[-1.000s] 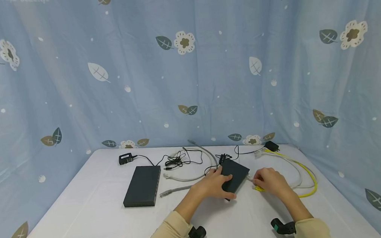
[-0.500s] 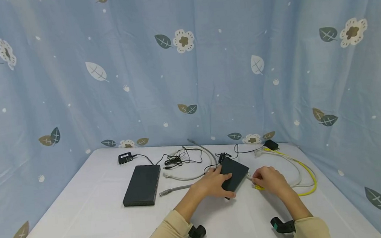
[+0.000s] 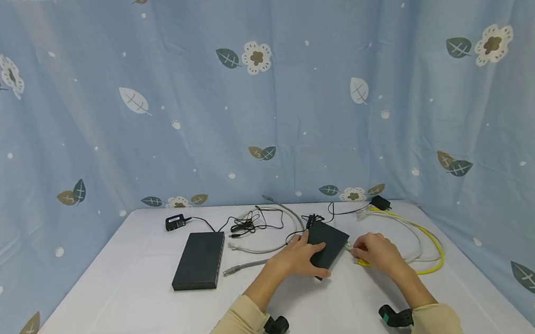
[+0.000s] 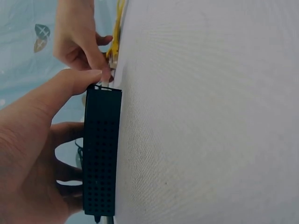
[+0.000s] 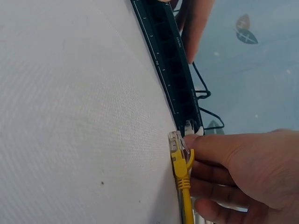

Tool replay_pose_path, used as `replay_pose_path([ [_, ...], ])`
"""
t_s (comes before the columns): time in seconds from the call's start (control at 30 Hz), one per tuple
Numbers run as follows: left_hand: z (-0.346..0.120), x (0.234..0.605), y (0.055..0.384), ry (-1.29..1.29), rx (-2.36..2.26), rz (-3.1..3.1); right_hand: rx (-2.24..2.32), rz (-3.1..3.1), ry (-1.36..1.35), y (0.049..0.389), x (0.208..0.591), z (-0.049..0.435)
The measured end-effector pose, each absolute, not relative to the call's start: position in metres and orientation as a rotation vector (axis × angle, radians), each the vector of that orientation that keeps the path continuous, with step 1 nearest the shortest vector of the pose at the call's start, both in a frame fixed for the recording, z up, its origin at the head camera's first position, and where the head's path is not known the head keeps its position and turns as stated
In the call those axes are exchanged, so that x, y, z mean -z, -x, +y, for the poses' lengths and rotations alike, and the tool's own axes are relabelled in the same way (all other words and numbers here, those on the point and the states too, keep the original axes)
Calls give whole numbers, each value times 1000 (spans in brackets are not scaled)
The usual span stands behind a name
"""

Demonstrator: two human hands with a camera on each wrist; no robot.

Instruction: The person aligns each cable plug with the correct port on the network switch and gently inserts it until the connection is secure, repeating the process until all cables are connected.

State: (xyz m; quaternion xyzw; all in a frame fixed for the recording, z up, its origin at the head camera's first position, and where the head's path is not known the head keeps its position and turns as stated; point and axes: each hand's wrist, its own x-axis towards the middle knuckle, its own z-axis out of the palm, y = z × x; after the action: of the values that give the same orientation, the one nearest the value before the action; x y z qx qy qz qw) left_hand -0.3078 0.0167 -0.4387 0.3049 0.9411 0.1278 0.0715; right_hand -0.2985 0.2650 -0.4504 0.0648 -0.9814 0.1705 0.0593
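A black network switch (image 3: pixel 332 238) sits angled on the table, held at its left side by my left hand (image 3: pixel 293 258). The left wrist view has the thumb on a corner of its perforated end (image 4: pixel 100 163), with other fingers against its top. My right hand (image 3: pixel 377 252) pinches a whitish network cable at the port side. In the right wrist view that cable's clear plug (image 5: pixel 188 126) is at the end port of the row; how deep it sits cannot be told. A yellow network cable (image 5: pixel 181 168) lies beside the right fingers, its plug outside the ports.
A second black switch (image 3: pixel 199 260) lies to the left. Behind are a tangled black power cord (image 3: pixel 248 223), a power adapter (image 3: pixel 175 222) and another adapter (image 3: pixel 380 203). Grey cables (image 3: pixel 245 266) run by the left hand; yellow and white ones loop (image 3: pixel 439 250) at right.
My right hand has shifted very slightly left toward the switch with the whitish cable. The left hand keeps its hold in the same place.
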Motion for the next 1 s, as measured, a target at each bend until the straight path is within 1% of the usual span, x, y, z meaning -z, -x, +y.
replay_pose_path([
  [1.0,20,442,309,-1001,-319,2895,-419,-2963,-168,299,448,257],
])
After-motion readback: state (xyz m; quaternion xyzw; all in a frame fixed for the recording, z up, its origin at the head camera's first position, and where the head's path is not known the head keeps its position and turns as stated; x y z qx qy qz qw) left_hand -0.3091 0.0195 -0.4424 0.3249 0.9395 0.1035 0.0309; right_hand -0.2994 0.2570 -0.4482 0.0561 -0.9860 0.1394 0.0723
